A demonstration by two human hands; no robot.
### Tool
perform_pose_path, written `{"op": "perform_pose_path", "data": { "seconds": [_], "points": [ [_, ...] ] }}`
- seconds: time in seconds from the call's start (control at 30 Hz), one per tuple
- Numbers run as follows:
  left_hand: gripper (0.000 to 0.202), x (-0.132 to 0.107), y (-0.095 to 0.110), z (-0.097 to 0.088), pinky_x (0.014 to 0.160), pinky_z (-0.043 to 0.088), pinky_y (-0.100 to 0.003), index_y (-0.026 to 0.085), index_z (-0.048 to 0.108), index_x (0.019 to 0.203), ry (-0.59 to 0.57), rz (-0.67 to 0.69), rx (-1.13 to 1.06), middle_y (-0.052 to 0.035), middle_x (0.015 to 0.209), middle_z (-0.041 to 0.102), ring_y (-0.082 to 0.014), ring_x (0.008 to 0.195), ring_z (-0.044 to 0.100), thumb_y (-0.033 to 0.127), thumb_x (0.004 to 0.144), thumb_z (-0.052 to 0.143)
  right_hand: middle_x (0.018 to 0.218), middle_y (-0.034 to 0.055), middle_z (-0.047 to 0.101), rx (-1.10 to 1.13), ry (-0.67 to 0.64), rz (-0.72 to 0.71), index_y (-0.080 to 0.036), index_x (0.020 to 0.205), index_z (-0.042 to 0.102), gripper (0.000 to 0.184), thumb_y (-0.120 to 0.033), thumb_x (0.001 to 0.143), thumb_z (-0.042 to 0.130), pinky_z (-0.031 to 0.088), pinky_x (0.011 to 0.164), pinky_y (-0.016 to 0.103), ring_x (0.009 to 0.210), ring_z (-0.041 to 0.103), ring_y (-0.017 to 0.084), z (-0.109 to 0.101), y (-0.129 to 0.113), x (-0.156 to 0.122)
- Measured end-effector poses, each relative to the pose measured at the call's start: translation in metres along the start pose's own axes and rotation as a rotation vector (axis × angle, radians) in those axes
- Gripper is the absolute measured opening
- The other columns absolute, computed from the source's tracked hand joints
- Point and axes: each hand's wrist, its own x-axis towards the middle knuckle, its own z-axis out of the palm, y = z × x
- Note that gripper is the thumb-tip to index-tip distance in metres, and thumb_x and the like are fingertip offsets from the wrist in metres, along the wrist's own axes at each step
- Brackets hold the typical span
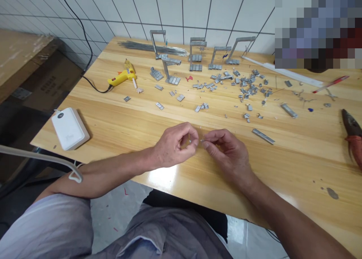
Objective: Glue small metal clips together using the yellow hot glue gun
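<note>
My left hand [174,145] and my right hand [227,153] meet just above the wooden table [118,127] near its front edge. Both are closed in a pinch, fingertips almost touching, on a small silvery metal piece [198,141] between them. Many similar small metal clips [249,87] lie scattered across the far middle of the table. Several upright metal frames [196,53] built from such pieces stand in a row at the back.
A yellow glue gun [123,77] with a black cord lies at back left. A white box [69,128] sits at the left front corner. Pliers with red handles [353,136] lie at the right edge, near a red pen [330,84], metal strips [263,136] and a rod bundle [149,47].
</note>
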Motion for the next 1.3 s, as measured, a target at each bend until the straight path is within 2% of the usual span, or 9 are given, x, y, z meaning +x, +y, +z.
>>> {"op": "perform_pose_path", "data": {
  "seconds": [0.13,0.27,0.43,0.63,0.77,0.87,1.0,1.17,1.3],
  "points": [
    [0.003,0.0007,0.0021,-0.001,0.05,0.037,-0.019,0.018,0.065,0.083,-0.043,-0.157,-0.064,0.0046,0.062,0.057,-0.0071,0.052,0.047,0.016,0.084,0.067,0.088,-0.0007,0.08,-0.124,0.014,-0.109,-0.027,0.099,0.07,0.009,-0.021,0.093,0.074,0.06,0.072,0.029,0.075,0.073,0.014,-0.0006,-0.0025,-0.0001],
    [0.011,0.0019,0.0042,-0.0001,0.047,0.034,-0.019,0.016,0.068,0.081,-0.083,-0.333,-0.148,0.0062,0.055,0.051,-0.0064,0.048,0.042,0.026,0.086,0.068,0.09,-0.001,0.081,-0.274,0.034,-0.23,-0.028,0.099,0.071,0.012,-0.018,0.093,0.072,0.06,0.071,0.027,0.074,0.075,0.015,-0.0006,-0.0056,-0.0003],
    [0.01,0.0026,0.0055,0.003,0.045,0.032,-0.017,0.016,0.066,0.079,-0.1,-0.466,-0.255,0.0054,0.057,0.053,-0.006,0.049,0.041,0.026,0.081,0.065,0.09,-0.0003,0.082,-0.347,0.034,-0.279,-0.028,0.099,0.072,0.01,-0.019,0.095,0.07,0.061,0.072,0.028,0.075,0.076,0.016,-0.0003,-0.0061,-0.0003],
    [0.002,0.0011,0.006,0.0048,0.048,0.034,-0.017,0.017,0.061,0.078,-0.097,-0.396,-0.271,0.006,0.06,0.053,-0.0061,0.052,0.044,0.018,0.076,0.061,0.088,-0.0008,0.08,-0.167,0.015,-0.122,-0.028,0.097,0.074,0.007,-0.023,0.093,0.074,0.061,0.072,0.029,0.074,0.074,0.015,0.0012,-0.0023,0.0002],
    [0.006,0.0019,0.0038,0.0043,0.05,0.034,-0.017,0.018,0.058,0.078,-0.064,-0.31,-0.22,0.0063,0.062,0.052,-0.006,0.054,0.043,0.014,0.075,0.06,0.089,-0.0005,0.079,0.016,-0.006,-0.008,-0.027,0.097,0.073,0.007,-0.024,0.091,0.077,0.06,0.075,0.029,0.078,0.073,0.015,0.0011,-0.0013,0.0011],
    [0.009,0.0032,0.0004,0.0035,0.051,0.034,-0.018,0.019,0.055,0.079,-0.039,-0.303,-0.199,0.006,0.063,0.053,-0.0065,0.055,0.043,0.012,0.075,0.06,0.089,-0.0001,0.078,0.096,-0.008,0.059,-0.027,0.097,0.073,0.01,-0.028,0.089,0.079,0.06,0.075,0.029,0.079,0.073,0.015,-0.0002,-0.0022,0.0016],
    [0.007,0.0036,-0.0008,0.0011,0.05,0.034,-0.019,0.019,0.058,0.086,-0.072,-0.307,-0.209,0.0066,0.062,0.051,-0.0069,0.053,0.043,0.017,0.084,0.064,0.089,0.0,0.079,0.133,-0.008,0.082,-0.027,0.098,0.073,0.012,-0.031,0.09,0.08,0.06,0.076,0.029,0.081,0.074,0.015,-0.0009,-0.0024,0.0022],
    [0.006,0.003,0.001,-0.001,0.051,0.036,-0.02,0.018,0.064,0.089,-0.099,-0.223,-0.157,0.0052,0.065,0.053,-0.0071,0.053,0.046,0.024,0.09,0.066,0.092,-0.0001,0.08,0.102,-0.012,0.065,-0.028,0.102,0.073,0.01,-0.029,0.092,0.077,0.06,0.079,0.03,0.084,0.075,0.015,0.0002,-0.0013,0.0015],
    [0.009,0.0037,0.001,-0.0006,0.049,0.034,-0.02,0.018,0.066,0.087,-0.118,-0.277,-0.202,0.0065,0.059,0.049,-0.0069,0.05,0.042,0.026,0.091,0.067,0.093,0.0008,0.08,0.035,-0.015,0.059,-0.027,0.101,0.073,0.009,-0.032,0.094,0.075,0.06,0.08,0.032,0.084,0.075,0.016,-0.0004,-0.0009,0.0006]
  ]
}}
